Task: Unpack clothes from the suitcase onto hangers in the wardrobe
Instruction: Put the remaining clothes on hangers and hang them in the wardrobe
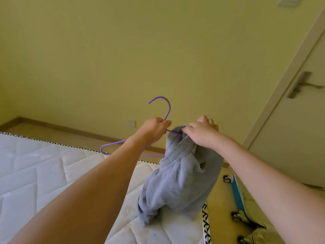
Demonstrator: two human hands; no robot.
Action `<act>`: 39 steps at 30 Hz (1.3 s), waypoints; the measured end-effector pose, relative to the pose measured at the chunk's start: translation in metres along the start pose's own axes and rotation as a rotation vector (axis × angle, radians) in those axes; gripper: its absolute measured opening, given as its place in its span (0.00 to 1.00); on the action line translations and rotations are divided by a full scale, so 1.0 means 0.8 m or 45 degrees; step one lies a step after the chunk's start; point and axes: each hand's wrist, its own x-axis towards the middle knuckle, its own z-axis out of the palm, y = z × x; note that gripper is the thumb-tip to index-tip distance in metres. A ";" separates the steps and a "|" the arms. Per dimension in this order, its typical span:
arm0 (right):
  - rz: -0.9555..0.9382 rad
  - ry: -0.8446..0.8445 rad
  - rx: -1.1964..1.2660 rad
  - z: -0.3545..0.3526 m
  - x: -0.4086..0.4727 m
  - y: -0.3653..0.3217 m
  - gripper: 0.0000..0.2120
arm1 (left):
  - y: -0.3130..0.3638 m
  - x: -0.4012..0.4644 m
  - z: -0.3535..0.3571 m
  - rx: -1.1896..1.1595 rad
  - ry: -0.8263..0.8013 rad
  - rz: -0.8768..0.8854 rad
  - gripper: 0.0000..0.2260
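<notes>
Hanger [112, 144], purple, mid-frame: my left hand [154, 128] grips its neck below the hook. My right hand [202, 132] pinches the grey garment [177, 182] waistband over its right arm, fabric trailing onto the mattress [44, 164].

Both bare forearms reach forward and up, the left hand [154, 128] curled in a fist-like grip, the right hand [202, 131] just beside it, fingers bent and pinching.

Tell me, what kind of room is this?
Most likely a bedroom. There's a bare quilted mattress, a door with a metal handle, and hands fitting a grey garment onto a purple hanger beside a wheeled suitcase.
</notes>
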 end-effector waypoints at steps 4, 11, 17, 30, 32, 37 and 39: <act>-0.198 0.018 0.249 -0.014 -0.013 0.021 0.15 | 0.027 -0.001 0.018 -0.319 -0.025 0.017 0.17; -0.170 0.301 0.176 -0.042 -0.018 0.063 0.27 | 0.032 -0.004 0.038 -0.302 0.535 0.171 0.04; -0.030 0.381 0.216 -0.079 -0.025 0.099 0.31 | -0.004 -0.047 0.115 0.116 0.760 0.257 0.01; -0.236 0.521 0.533 -0.148 -0.076 0.170 0.12 | 0.105 0.017 0.240 -0.025 -0.873 -0.492 0.07; -0.215 0.547 0.544 -0.157 -0.087 0.185 0.11 | 0.096 0.024 0.255 0.130 -1.004 -0.523 0.05; -0.040 0.638 0.455 -0.173 -0.111 0.230 0.24 | 0.068 0.050 0.264 -0.153 -0.725 -0.577 0.13; 0.017 0.645 0.353 -0.175 -0.116 0.246 0.26 | 0.065 0.059 0.244 -0.308 -0.558 -0.634 0.14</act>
